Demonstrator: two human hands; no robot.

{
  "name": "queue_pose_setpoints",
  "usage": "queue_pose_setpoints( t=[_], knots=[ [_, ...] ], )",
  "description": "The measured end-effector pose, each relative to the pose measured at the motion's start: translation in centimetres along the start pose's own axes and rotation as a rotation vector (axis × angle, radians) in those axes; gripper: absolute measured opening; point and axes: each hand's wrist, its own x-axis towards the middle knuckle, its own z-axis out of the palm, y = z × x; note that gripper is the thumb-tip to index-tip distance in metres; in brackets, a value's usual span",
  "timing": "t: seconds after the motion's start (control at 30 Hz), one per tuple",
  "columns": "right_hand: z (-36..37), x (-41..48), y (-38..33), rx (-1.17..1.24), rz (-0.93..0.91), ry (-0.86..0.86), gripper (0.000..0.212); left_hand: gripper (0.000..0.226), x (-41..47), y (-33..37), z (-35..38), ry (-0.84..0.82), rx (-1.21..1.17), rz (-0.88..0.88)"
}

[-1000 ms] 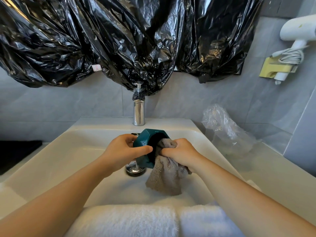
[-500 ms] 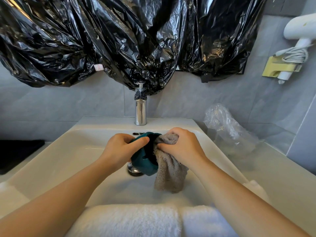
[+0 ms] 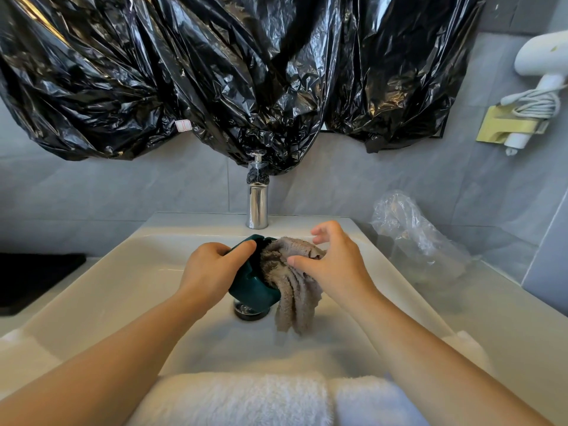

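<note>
Over the white sink basin [image 3: 116,290] my left hand [image 3: 212,272] grips a dark green cup [image 3: 250,290], tipped on its side with the mouth facing right. A grey-brown cloth [image 3: 292,290] is stuffed into the cup's mouth and hangs down below it. My right hand [image 3: 332,262] sits at the cloth. Its thumb presses the cloth near the cup's mouth, while the other fingers are lifted and loosely spread above it.
A chrome faucet [image 3: 257,207] stands at the back of the basin, and the drain [image 3: 249,312] lies under the cup. Black plastic bags [image 3: 215,72] cover the wall above. A clear plastic bag [image 3: 415,235] lies right of the sink. White towels [image 3: 246,398] drape the front edge. A hairdryer [image 3: 541,63] hangs upper right.
The cup has turned in my left hand and the cloth has gone deeper into its mouth. My right hand has loosened from a fist round the cloth to raised, spread fingers.
</note>
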Motion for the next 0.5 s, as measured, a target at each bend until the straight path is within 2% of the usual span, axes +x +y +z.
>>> queue_pose_setpoints(
  t=[0.07,0.13,0.23,0.33,0.43,0.5],
  knots=[
    [-0.2,0.2,0.6,-0.039,0.047,0.042,0.050,0.063,0.0,-0.1,0.0,-0.004,0.002,0.005],
    [-0.4,0.4,0.9,-0.014,0.065,-0.017,0.036,0.055,0.1,-0.2,0.1,-0.007,0.018,0.012],
    [-0.1,0.2,0.5,0.143,-0.031,-0.147,0.020,0.061,0.1,-0.3,0.3,-0.026,0.019,0.025],
    [0.6,-0.3,-0.2,0.131,-0.112,-0.223,0.022,0.061,0.0,-0.4,0.4,-0.032,0.038,0.034],
    [1.0,-0.5,-0.5,0.010,-0.157,-0.089,0.028,0.048,-0.1,-0.2,0.4,-0.025,0.015,0.024],
    [0.6,-0.4,-0.2,-0.044,-0.139,0.023,0.034,0.047,-0.2,0.0,0.3,-0.009,-0.030,0.002]
  ],
)
